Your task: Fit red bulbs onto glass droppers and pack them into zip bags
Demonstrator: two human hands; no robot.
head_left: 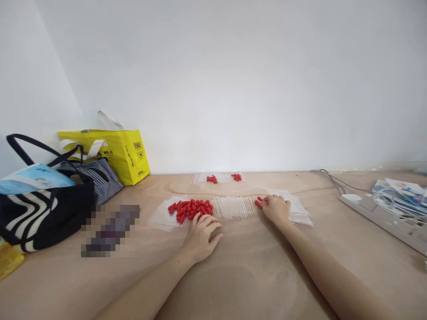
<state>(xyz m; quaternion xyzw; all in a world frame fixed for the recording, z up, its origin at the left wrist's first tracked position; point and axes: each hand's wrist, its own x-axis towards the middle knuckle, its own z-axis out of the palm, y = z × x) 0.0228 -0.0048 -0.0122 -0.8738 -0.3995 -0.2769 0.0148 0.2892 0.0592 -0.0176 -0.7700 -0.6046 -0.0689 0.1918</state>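
Observation:
My left hand [202,235] rests with fingers apart at the near edge of a heap of small red teardrop-shaped pieces [193,209]. That heap lies on clear plastic bags [163,215]. To its right, thin white sticks [235,208], much like cotton swabs, lie side by side in a row. Past the row's right end, my right hand [276,209] is bent down with its fingertips closed at a few red pieces [259,202]; its fingers partly cover them. Beneath and beside this hand are more clear plastic bags [298,208].
Against the wall, a clear bag [223,178] carries two small groups of red pieces. On the left stand a yellow bag [133,155], a striped pouch [108,180] and a black bag [66,213]; a blurred-out object [111,231] lies nearby. A white tray [383,222] and cables [333,180] are at right.

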